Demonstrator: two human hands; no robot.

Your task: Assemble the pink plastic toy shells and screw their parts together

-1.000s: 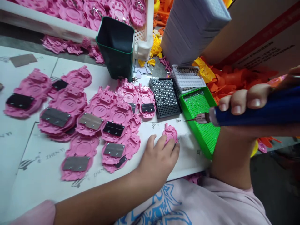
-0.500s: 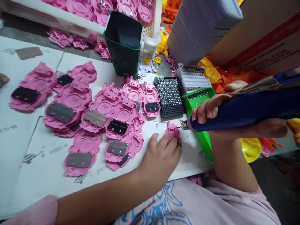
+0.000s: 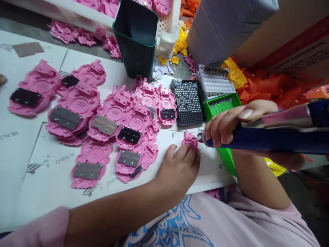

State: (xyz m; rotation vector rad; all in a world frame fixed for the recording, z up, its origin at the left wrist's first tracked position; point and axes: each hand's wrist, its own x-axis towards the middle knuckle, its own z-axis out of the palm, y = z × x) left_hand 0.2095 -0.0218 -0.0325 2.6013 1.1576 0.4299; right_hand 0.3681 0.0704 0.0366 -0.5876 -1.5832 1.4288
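Observation:
My right hand (image 3: pixel 228 125) is wrapped round a dark blue electric screwdriver (image 3: pixel 272 139), held nearly level. Its thin bit reaches the top part of a small pink plastic housing (image 3: pixel 189 140) on the white sheet. Fingers of my left hand (image 3: pixel 180 168) are closed over the lower part of that housing and hide much of it. To the left lie several similar pink housings (image 3: pixel 114 113), some overlapping, with black or grey plates (image 3: pixel 128 158) screwed on. A black screw tray (image 3: pixel 189 103) with rows of screws stands just beyond the held housing.
A green bin (image 3: pixel 226 157) sits beside the screwdriver, and a white tray (image 3: pixel 216 80) of round metal parts lies behind it. Farther back stand a dark green container (image 3: pixel 136 51), a white crate (image 3: pixel 167 41) and a tall pale stack (image 3: pixel 223 31). Orange parts (image 3: pixel 272 87) lie at right.
My right hand has brought the screwdriver slightly lower and closer to the pink housing. My left hand keeps its hold in about the same place. The whole view has shifted slightly.

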